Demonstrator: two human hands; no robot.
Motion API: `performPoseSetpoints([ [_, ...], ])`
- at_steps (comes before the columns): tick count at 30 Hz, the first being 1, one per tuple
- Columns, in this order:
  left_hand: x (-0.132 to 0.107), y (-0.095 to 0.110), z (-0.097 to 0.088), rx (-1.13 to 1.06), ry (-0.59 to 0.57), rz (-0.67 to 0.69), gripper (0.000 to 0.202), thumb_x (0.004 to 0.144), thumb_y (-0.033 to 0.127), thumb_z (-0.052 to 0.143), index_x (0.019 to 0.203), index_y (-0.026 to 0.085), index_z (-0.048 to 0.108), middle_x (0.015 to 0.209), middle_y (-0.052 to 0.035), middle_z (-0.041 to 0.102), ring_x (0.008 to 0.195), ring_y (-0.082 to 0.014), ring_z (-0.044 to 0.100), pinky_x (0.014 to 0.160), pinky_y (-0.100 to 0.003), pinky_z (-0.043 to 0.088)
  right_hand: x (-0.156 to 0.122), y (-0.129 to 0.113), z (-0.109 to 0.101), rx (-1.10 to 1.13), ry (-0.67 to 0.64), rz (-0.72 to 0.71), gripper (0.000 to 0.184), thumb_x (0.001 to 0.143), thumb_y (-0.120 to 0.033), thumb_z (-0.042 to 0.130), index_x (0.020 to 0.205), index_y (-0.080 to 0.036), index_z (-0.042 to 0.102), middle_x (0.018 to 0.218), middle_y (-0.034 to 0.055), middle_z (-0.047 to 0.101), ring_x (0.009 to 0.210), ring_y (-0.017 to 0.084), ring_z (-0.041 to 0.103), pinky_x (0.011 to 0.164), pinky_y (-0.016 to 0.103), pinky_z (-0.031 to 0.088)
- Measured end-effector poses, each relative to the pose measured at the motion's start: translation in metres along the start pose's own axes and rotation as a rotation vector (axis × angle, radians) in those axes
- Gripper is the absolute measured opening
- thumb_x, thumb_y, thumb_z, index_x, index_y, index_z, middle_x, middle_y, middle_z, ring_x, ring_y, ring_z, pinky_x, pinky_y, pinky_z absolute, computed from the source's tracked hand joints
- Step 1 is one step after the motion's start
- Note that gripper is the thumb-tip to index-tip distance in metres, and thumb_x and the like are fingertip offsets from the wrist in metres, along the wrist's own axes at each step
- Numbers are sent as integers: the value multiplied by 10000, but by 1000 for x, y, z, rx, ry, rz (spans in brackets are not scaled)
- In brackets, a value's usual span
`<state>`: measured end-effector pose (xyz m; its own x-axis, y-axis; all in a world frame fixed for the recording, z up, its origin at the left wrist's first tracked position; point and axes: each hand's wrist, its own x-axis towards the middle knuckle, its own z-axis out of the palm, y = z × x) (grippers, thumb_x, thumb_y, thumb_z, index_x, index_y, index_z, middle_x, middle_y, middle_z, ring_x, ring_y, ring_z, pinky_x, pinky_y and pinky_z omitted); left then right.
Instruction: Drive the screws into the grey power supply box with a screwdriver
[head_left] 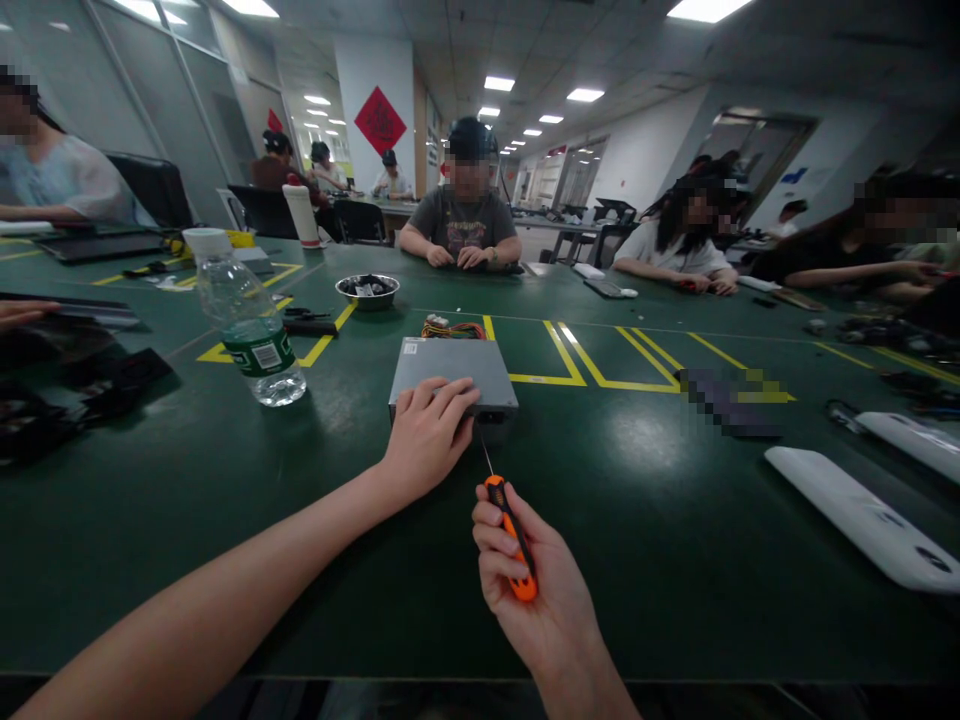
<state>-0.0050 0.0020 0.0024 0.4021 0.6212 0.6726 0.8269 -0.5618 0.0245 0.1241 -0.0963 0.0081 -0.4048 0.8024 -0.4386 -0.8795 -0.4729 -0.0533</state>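
Observation:
A grey metal computer power supply (454,368) lies on the green table in front of me, its bundle of coloured cables (454,328) at the far side. My left hand (429,435) rests on its near left part, fingers spread over the top and thumb down by the front face. In my right hand (525,570) is a screwdriver (514,545) with an orange and black handle, my fingers wrapped round it. Its thin shaft points up and away toward the front face of the power supply. Whether the tip touches it, I cannot tell.
A plastic water bottle (251,340) stands to the left, and a metal bowl (367,290) of small dark parts lies beyond. White panels (862,515) lie at the right. Yellow tape (555,380) marks the green table (360,620). Another person (465,215) sits opposite; others sit along both sides.

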Motion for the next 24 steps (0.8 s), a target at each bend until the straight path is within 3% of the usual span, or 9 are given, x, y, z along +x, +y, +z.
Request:
performPoseSetpoints([
  [5, 2, 2, 0, -90, 6, -30, 232, 864, 207, 426, 1068, 211, 537, 1220, -35, 563, 1154, -211, 457, 928, -417, 290, 1, 0, 1, -42, 8, -18, 207, 908, -219, 371, 859, -74, 511, 613, -18, 450, 380, -9, 333, 294, 73, 223],
  [12, 2, 3, -3, -104, -17, -58, 220, 863, 215, 444, 1063, 230, 534, 1208, -14, 572, 1141, -192, 475, 911, -403, 285, 4, -2, -7, -50, -69, 4, 140, 889, -207, 428, 817, -110, 499, 652, -20, 460, 411, -18, 361, 322, 48, 267],
  [17, 1, 6, -3, -106, -6, -67, 223, 865, 204, 441, 1066, 227, 536, 1197, -24, 578, 1141, -196, 471, 895, -405, 285, 0, -4, 0, -33, -50, 10, 219, 919, -228, 341, 854, -83, 491, 651, -17, 447, 394, -13, 345, 310, 59, 279],
  [24, 0, 8, -1, -82, 30, -61, 223, 858, 196, 446, 1051, 214, 557, 1167, -54, 593, 1126, -199, 480, 871, -395, 309, -3, -7, 5, -34, -51, 30, 162, 878, -200, 432, 831, -63, 505, 646, -7, 449, 392, -12, 367, 315, 58, 290],
])
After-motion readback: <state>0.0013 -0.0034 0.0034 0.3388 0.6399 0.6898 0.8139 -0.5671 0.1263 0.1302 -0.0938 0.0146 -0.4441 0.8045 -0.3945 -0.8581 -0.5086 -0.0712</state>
